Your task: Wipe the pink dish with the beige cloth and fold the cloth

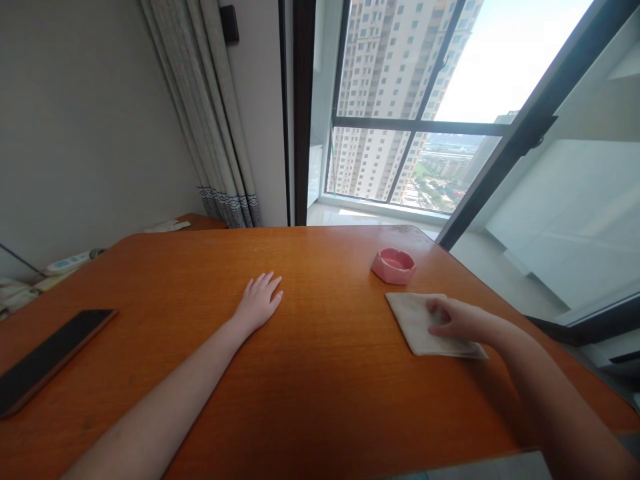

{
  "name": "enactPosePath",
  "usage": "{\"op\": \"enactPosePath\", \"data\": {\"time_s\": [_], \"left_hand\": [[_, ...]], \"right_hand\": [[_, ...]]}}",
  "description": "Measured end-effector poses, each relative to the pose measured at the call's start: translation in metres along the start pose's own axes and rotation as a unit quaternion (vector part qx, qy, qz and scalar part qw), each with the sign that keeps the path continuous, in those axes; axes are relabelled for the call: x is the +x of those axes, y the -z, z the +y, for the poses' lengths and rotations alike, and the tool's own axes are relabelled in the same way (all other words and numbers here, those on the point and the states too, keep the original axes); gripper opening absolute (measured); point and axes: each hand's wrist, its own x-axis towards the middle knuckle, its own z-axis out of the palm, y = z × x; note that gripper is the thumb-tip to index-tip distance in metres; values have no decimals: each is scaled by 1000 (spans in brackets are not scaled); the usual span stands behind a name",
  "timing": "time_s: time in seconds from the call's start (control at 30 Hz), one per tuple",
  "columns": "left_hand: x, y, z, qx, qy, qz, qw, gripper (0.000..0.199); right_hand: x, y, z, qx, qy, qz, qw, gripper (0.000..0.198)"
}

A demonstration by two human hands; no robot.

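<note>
My left hand [259, 302] lies palm down on the brown wooden table [320, 373], its fingers spread and nothing in it. To the right, a folded pale cloth [413, 323] rests flat on the tabletop. My right hand [453, 319] is on top of this cloth, with thumb and fingers curled and their tips pressed against it; a slight blur covers the fingertips. Just beyond the cloth stands a pink, angular ashtray [394, 266], apart from both hands.
A long dark flat object [53, 357] with a brown edge lies at the table's left. Past the left edge is a white power strip [73, 262]. A grey curtain [213, 120] hangs behind, beside a large window [390, 160]. A pale surface [493, 467] shows at the near edge.
</note>
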Motion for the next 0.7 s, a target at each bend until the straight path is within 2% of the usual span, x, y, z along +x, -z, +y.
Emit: {"op": "enactPosePath", "data": {"time_s": [0.07, 0.1, 0.17, 0.2, 0.27, 0.33, 0.37, 0.43, 0.53, 0.7], "left_hand": [[-2, 2, 6, -5, 1, 14, 1000, 48], [-3, 3, 12, -9, -9, 28, 1000, 46], [-7, 5, 27, -23, -68, 61, 996, 40], [-9, 6, 36, -34, -111, 74, 990, 36], [-13, 8, 52, -62, -190, 81, 977, 32], [-16, 9, 64, -86, -231, 54, 968, 28], [-18, 10, 67, -92, -240, 33, 966, 25], [-19, 10, 68, -95, -248, 1, 964, 17], [-19, 10, 66, -101, -257, -17, 961, 17], [-5, 6, 70, -152, -261, -21, 953, 19]], "right_hand": [[2, 5, -21, -26, 42, 89, 995, 17], [4, 5, -36, -23, 81, 144, 986, 19], [9, 0, -72, 24, 173, 233, 956, 20], [12, -7, -92, 57, 223, 254, 940, 22], [17, -25, -133, 130, 327, 252, 901, 38], [23, -45, -167, 173, 427, 201, 865, 56], [25, -55, -181, 197, 453, 182, 850, 60], [29, -70, -199, 242, 459, 153, 841, 56], [35, -78, -211, 278, 430, 122, 850, 40], [51, -79, -220, 315, 374, 134, 862, 34]]}}
